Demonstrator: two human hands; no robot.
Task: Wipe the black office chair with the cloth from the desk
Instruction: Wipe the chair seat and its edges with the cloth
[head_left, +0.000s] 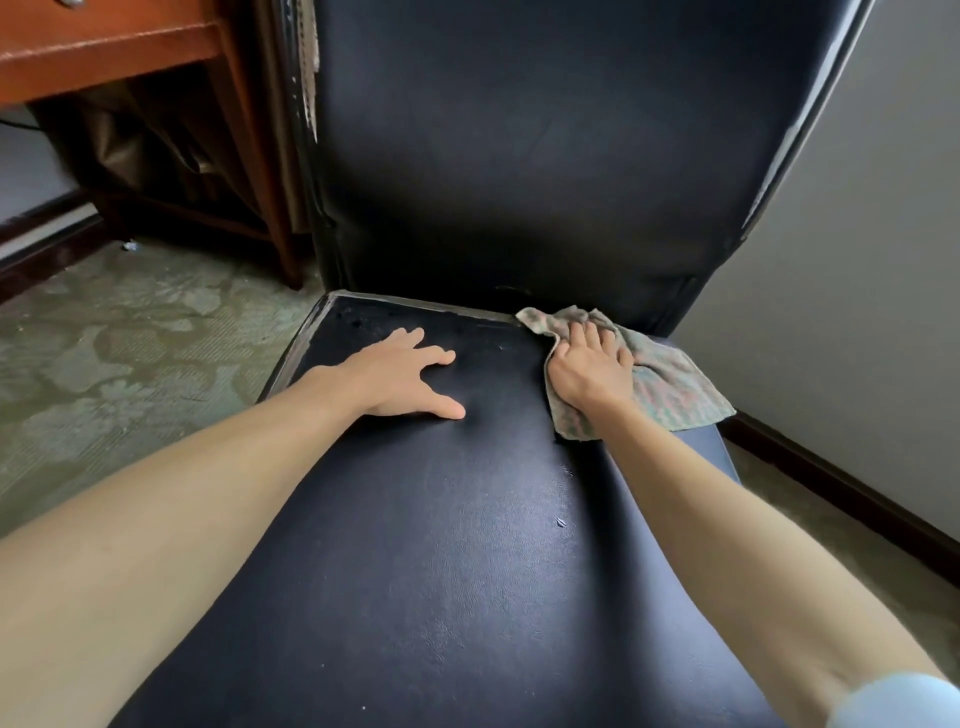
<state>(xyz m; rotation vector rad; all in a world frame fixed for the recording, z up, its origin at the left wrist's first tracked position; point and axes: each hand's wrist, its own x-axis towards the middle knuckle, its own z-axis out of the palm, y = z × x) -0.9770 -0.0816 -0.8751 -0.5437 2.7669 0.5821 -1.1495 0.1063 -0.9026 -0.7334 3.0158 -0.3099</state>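
A wooden desk (104, 47) stands at the upper left, its leg coming down to the patterned carpet (104, 364) just beside the chair's back. The left hand (405, 374) lies flat on the rear left part of the seat, fingers spread and thumb out, holding nothing. The chair (441, 545) fills the middle, its black seat running under both forearms and its backrest rising behind. The right hand (592, 364) presses palm-down on the cloth (670, 384), fingers straight and slightly spread. The cloth lies at the seat's rear right corner, touching the foot of the backrest and spreading out to the right of the hand. A grey wall (883, 260) stands close on the right.
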